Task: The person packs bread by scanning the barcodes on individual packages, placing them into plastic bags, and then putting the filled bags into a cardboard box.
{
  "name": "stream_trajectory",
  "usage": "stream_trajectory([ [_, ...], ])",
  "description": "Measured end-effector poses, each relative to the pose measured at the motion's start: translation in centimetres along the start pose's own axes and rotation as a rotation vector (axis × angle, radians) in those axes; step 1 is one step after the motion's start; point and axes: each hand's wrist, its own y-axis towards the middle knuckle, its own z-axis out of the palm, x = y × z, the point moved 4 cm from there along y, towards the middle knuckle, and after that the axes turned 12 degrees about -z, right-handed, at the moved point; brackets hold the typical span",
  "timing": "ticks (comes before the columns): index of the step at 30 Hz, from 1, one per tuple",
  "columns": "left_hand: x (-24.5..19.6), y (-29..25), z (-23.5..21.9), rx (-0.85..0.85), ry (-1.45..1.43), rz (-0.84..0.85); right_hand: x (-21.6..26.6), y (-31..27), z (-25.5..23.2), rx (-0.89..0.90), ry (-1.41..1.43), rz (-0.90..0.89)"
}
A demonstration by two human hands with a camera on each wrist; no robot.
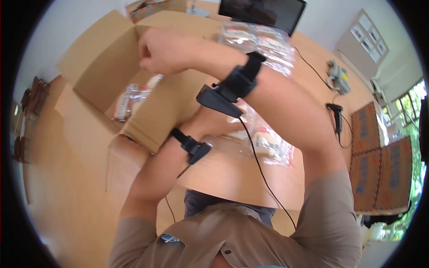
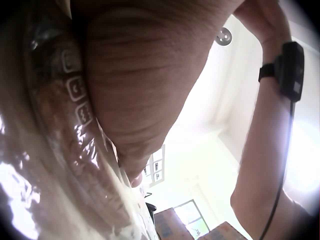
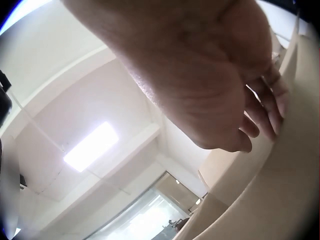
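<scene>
My right hand [image 1: 165, 51] is raised over the open cardboard box [image 1: 96, 71]. In the right wrist view its fingers [image 3: 262, 112] hang loosely bent beside the cardboard, with nothing in them. Down in the box lie small clear-wrapped packs [image 1: 124, 103] with printed labels. My left hand [image 1: 216, 123] reaches across beneath the right forearm, in front of the box. It rests against a clear plastic pack [image 2: 75, 120] with brownish contents, close up in the left wrist view. Its fingers are mostly hidden, so I cannot tell whether they grip the pack.
More clear-wrapped packs [image 1: 268, 143] lie on the table [image 1: 214, 178] beside the left hand, with a larger group [image 1: 259, 38] behind. A monitor [image 1: 263, 11] stands at the back. To the right are a barcode scanner [image 1: 336, 117], a grey device [image 1: 338, 78] and stacked cartons [image 1: 380, 174].
</scene>
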Motion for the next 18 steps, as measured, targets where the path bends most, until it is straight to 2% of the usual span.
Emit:
stream_trajectory([
  [1, 0.0, -0.4, 0.4, 0.028, -0.018, 0.015, 0.5, -2.0, -2.4, -0.085, 0.069, -0.033],
  [3, -0.7, -1.7, -0.6, -0.346, 0.373, 0.069, 2.6, -7.6, -8.1, -0.083, 0.144, -0.015],
  [4, 0.0, -0.8, -0.2, -0.320, 0.507, 0.044, 2.1, -10.8, -9.2, -0.096, 0.290, 0.034],
  [5, -0.6, -0.9, -0.2, -0.306, 0.499, 0.022, 1.5, -13.9, -10.1, -0.111, 0.437, 0.080],
  [7, -1.4, -1.2, -0.6, -0.292, 0.481, 0.003, 0.0, -21.0, -11.4, -0.238, 0.525, 0.246],
  [9, -1.4, -1.3, -0.5, -0.309, 0.483, 0.044, -2.3, -31.3, -11.0, -0.210, 0.493, 0.760],
  [11, -1.2, -1.3, -0.4, -0.295, 0.482, 0.036, -3.4, -38.4, -8.4, -0.180, 0.560, 0.944],
  [12, -1.1, -1.3, -0.4, -0.281, 0.488, 0.029, -3.0, -40.8, -7.4, -0.068, 0.497, 1.017],
  [14, -0.8, -1.2, -0.2, -0.276, 0.497, 0.016, -2.9, -44.9, -4.9, 0.020, 0.553, 1.134],
  [18, -0.8, -1.2, -0.2, -0.260, 0.489, -0.005, -1.4, -46.0, -2.7, -0.009, 0.625, 1.141],
])
